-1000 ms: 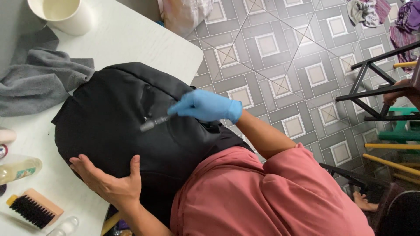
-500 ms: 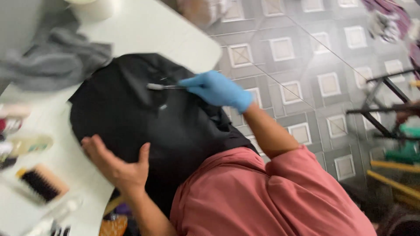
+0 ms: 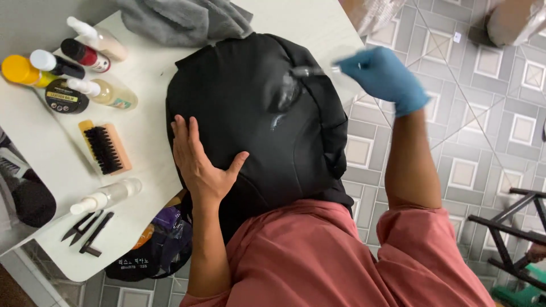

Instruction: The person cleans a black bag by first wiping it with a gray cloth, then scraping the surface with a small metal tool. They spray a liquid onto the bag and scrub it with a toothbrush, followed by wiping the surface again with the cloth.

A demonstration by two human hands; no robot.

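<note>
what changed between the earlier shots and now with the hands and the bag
The gloved right hand has carried its small brush from the middle of the black bag out to the bag's far edge, near the table rim. The head camera swung too, bringing the bottles into view. The bare left hand stays flat on the bag, and the right hand still grips the brush.
</note>
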